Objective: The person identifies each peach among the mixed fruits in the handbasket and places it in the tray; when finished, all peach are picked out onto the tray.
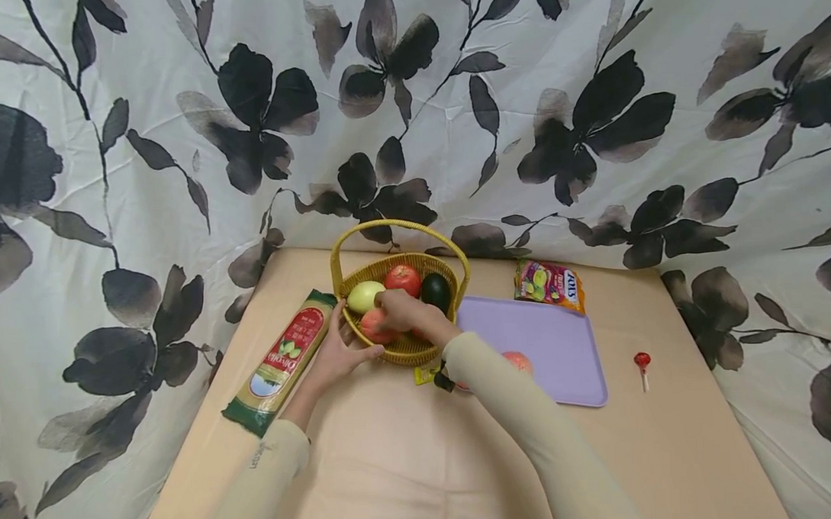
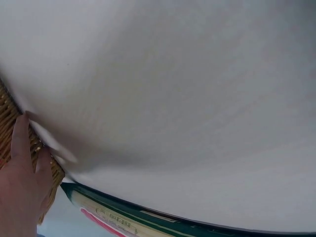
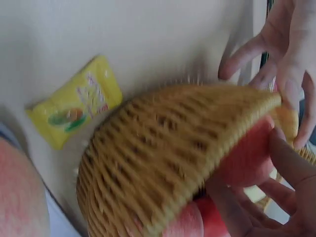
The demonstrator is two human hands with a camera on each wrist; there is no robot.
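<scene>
A yellow wicker basket (image 1: 408, 357) with a raised handle holds a pale green fruit (image 1: 363, 298), a red apple (image 1: 402, 278), a dark green avocado (image 1: 436, 291) and a pinkish-red peach (image 1: 375, 327). My left hand (image 1: 339, 354) rests against the basket's left side, its fingers extended along the wicker in the left wrist view. Reaching over the front rim, my right hand (image 1: 410, 313) grips the peach inside the basket. In the right wrist view, the thumb and fingers of that hand (image 3: 291, 192) lie around the peach (image 3: 249, 155); more red fruit shows below.
Left of the basket lies a long green-and-red packet (image 1: 288, 363). A purple tray (image 1: 563, 361) with a peach (image 1: 518, 361) is at right, partly behind my right sleeve. Nearby are a candy bag (image 1: 549, 285), a red lollipop (image 1: 642, 361) and a small yellow packet (image 3: 79, 103).
</scene>
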